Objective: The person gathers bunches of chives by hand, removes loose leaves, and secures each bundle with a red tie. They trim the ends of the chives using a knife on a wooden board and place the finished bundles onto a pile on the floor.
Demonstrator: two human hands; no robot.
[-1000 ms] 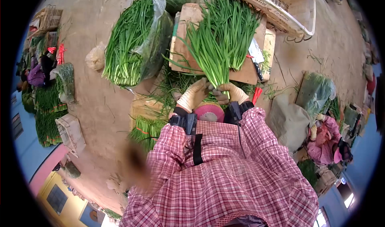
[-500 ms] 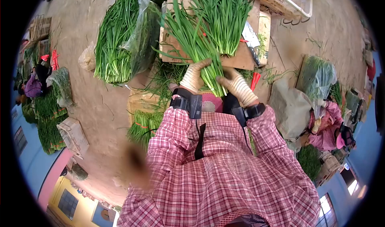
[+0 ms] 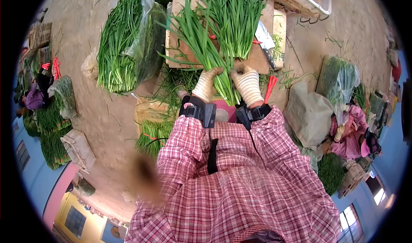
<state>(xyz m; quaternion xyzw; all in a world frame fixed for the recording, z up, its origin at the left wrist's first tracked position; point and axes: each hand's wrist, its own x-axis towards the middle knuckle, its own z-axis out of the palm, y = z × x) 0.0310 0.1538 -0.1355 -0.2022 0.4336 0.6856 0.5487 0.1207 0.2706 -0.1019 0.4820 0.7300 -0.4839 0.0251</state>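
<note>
My left hand [image 3: 206,85], in a striped work glove, is closed around a bunch of garlic chives [image 3: 201,45]. The pale stem ends point toward my body, and the green leaves fan out over a wooden board [image 3: 253,65]. My right hand [image 3: 249,86], gloved alike, is at the right side of the bunch with curled fingers pinching stems at its edge. Its fingertips are partly hidden. Beyond my hands, a larger pile of garlic chives [image 3: 236,24] lies on the board. A knife [image 3: 267,42] with a black handle rests to the right of the pile.
At left stands a plastic-wrapped heap of chives [image 3: 118,50]. Tied bundles [image 3: 150,135] lie by my left forearm. Red ties [image 3: 270,88] hang near my right hand. A plastic crate [image 3: 300,0] is at upper right. Another person [image 3: 349,131] works at far right beside a grey sack [image 3: 307,116].
My right hand has turned and moved slightly up and left, its fingers now curled against the bunch's edge. My left hand keeps its hold on the chives.
</note>
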